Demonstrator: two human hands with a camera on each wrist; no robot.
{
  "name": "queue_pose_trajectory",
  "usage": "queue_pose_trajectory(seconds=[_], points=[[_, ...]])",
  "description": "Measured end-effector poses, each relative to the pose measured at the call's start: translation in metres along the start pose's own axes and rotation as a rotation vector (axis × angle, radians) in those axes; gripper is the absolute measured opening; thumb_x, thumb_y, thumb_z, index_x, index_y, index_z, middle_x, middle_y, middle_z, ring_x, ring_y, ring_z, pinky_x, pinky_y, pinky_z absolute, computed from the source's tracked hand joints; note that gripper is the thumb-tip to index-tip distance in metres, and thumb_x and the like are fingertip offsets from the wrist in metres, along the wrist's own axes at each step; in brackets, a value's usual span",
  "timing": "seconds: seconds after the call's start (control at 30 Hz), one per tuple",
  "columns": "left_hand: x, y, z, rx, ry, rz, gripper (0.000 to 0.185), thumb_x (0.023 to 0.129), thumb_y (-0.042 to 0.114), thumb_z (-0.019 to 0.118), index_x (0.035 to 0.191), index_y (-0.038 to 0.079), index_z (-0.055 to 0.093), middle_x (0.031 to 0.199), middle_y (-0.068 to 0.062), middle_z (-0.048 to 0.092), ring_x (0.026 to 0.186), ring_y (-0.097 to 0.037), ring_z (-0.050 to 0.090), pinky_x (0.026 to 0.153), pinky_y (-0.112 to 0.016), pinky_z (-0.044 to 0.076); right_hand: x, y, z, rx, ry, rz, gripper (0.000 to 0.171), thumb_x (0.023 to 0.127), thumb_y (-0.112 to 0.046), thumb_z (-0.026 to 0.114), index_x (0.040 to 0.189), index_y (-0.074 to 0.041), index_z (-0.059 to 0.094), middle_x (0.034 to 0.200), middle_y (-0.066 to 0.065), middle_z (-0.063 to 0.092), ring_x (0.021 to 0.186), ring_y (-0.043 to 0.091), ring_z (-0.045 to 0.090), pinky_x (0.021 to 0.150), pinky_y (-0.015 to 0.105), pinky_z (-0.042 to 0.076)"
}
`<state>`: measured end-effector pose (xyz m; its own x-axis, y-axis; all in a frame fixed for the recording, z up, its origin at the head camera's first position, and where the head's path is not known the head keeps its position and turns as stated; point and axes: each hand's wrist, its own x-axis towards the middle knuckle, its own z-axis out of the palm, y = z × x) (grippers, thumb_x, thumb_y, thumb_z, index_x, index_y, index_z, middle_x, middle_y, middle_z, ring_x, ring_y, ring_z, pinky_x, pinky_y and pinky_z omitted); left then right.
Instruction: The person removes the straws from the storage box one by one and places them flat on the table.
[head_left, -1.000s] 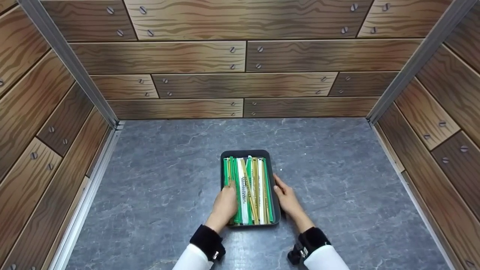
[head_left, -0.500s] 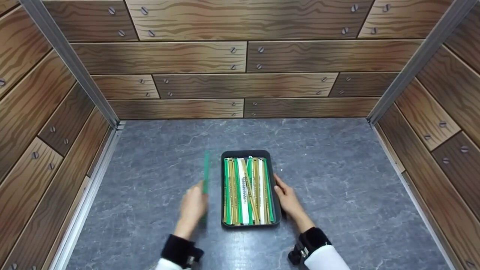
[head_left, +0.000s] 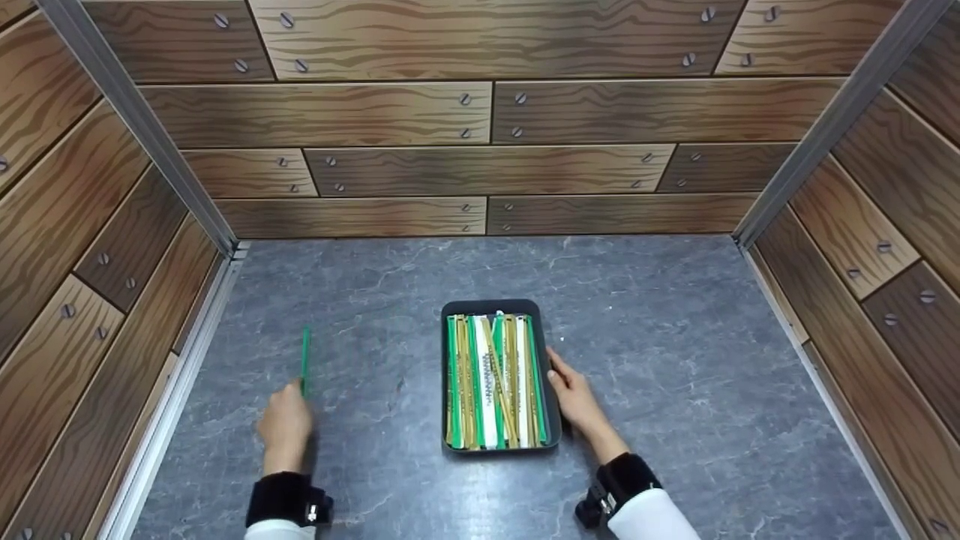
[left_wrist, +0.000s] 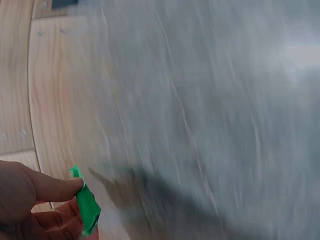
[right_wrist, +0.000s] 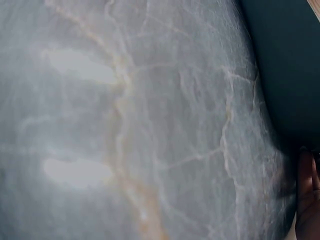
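Nearest, the left hand (head_left: 285, 426) pinches one green stick (head_left: 304, 360) between thumb and fingers, holding it above the grey stone-look table (head_left: 675, 375), well left of the tray. The right hand (head_left: 576, 397) lies with straight fingers against the right rim of the black tray (head_left: 556, 420), which is packed with green, white and tan sticks (head_left: 491, 382). One white stick carries dark print too small to read.

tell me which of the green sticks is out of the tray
The green stick pinched in the left hand, over the grey floor left of the tray. Every other stick lies packed inside the tray, which the right hand steadies.
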<state>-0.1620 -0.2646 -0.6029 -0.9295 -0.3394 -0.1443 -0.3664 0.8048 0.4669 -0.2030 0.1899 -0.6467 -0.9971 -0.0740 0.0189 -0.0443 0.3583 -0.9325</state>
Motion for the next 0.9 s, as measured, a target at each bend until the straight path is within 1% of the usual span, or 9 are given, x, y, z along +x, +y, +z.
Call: queue_pose_trajectory(seconds=[0.03, 0.17, 0.33, 0.4, 0.53, 0.63, 0.7, 0.8, 0.9], points=[[0.002, -0.004, -0.002, 0.014, -0.002, -0.005, 0.035, 0.099, 0.000, 0.045, 0.132, -0.003, 0.055, 0.110, -0.032, 0.063, 0.091, -0.052, 0.062, 0.067, -0.063, 0.051, -0.001, -0.005, -0.001, 0.001, -0.004, -0.002, 0.047, 0.102, -0.002, 0.047, 0.148, -0.001, 0.040, 0.146, 0.027, 0.039, 0.136, 0.043, 0.035, 0.112, 0.053, 0.027], [0.006, -0.015, -0.006, 0.035, -0.016, -0.020, 0.034, 0.099, -0.001, 0.044, 0.131, -0.003, 0.056, 0.108, -0.034, 0.063, 0.092, -0.053, 0.061, 0.066, -0.064, 0.050, -0.002, -0.005, 0.000, 0.011, -0.011, 0.003, 0.047, 0.102, -0.003, 0.047, 0.149, -0.001, 0.038, 0.147, 0.027, 0.038, 0.136, 0.043, 0.034, 0.113, 0.053, 0.026], [0.009, -0.023, -0.005, 0.047, -0.045, -0.052, 0.034, 0.099, -0.002, 0.046, 0.131, -0.001, 0.056, 0.109, -0.033, 0.062, 0.094, -0.053, 0.061, 0.070, -0.064, 0.049, 0.000, 0.000, 0.002, 0.007, 0.000, 0.006, 0.048, 0.102, -0.004, 0.049, 0.149, -0.005, 0.040, 0.147, 0.025, 0.040, 0.136, 0.041, 0.035, 0.113, 0.051, 0.027], [0.009, -0.024, -0.004, 0.052, -0.037, -0.052, 0.032, 0.099, -0.002, 0.046, 0.128, -0.001, 0.059, 0.108, -0.033, 0.063, 0.093, -0.053, 0.061, 0.070, -0.064, 0.049, 0.000, 0.000, 0.002, -0.003, 0.005, -0.001, 0.047, 0.102, -0.005, 0.049, 0.148, -0.005, 0.041, 0.146, 0.025, 0.040, 0.136, 0.042, 0.036, 0.113, 0.051, 0.027], [0.006, -0.021, -0.003, 0.063, -0.001, -0.032, 0.023, 0.097, -0.003, 0.047, 0.114, -0.006, 0.062, 0.097, -0.032, 0.064, 0.086, -0.052, 0.062, 0.065, -0.063, 0.049, -0.001, -0.001, 0.001, -0.021, 0.008, 0.009, 0.047, 0.102, -0.006, 0.049, 0.148, -0.005, 0.041, 0.146, 0.025, 0.041, 0.136, 0.041, 0.036, 0.112, 0.051, 0.028], [0.001, -0.010, -0.002, 0.082, 0.063, 0.016, 0.016, 0.096, -0.005, 0.048, 0.101, -0.010, 0.062, 0.088, -0.031, 0.062, 0.078, -0.051, 0.062, 0.060, -0.061, 0.049, -0.001, -0.002, 0.000, -0.025, 0.001, 0.032, 0.048, 0.102, -0.007, 0.049, 0.149, -0.007, 0.040, 0.147, 0.023, 0.041, 0.137, 0.040, 0.036, 0.113, 0.050, 0.027], [-0.005, 0.003, 0.002, 0.078, 0.113, 0.069, 0.014, 0.094, -0.006, 0.049, 0.093, -0.011, 0.062, 0.084, -0.030, 0.061, 0.074, -0.049, 0.062, 0.057, -0.060, 0.050, -0.001, -0.002, -0.001, -0.027, -0.008, 0.045, 0.048, 0.102, -0.008, 0.049, 0.150, -0.007, 0.040, 0.148, 0.023, 0.040, 0.137, 0.040, 0.035, 0.113, 0.051, 0.027], [-0.019, 0.031, 0.014, 0.049, 0.166, 0.193, 0.011, 0.090, -0.006, 0.051, 0.086, -0.008, 0.061, 0.079, -0.026, 0.061, 0.069, -0.045, 0.061, 0.055, -0.056, 0.050, 0.000, -0.004, -0.003, -0.037, -0.024, 0.055, 0.048, 0.102, -0.009, 0.050, 0.149, -0.006, 0.040, 0.146, 0.026, 0.041, 0.136, 0.042, 0.036, 0.112, 0.052, 0.027], [-0.034, 0.067, 0.030, 0.002, 0.162, 0.326, 0.007, 0.086, -0.004, 0.057, 0.089, -0.004, 0.063, 0.079, -0.020, 0.063, 0.070, -0.040, 0.062, 0.057, -0.052, 0.052, -0.001, -0.006, -0.006, -0.028, -0.046, 0.062, 0.047, 0.102, -0.011, 0.050, 0.148, -0.005, 0.041, 0.144, 0.027, 0.043, 0.135, 0.042, 0.037, 0.112, 0.053, 0.028]])
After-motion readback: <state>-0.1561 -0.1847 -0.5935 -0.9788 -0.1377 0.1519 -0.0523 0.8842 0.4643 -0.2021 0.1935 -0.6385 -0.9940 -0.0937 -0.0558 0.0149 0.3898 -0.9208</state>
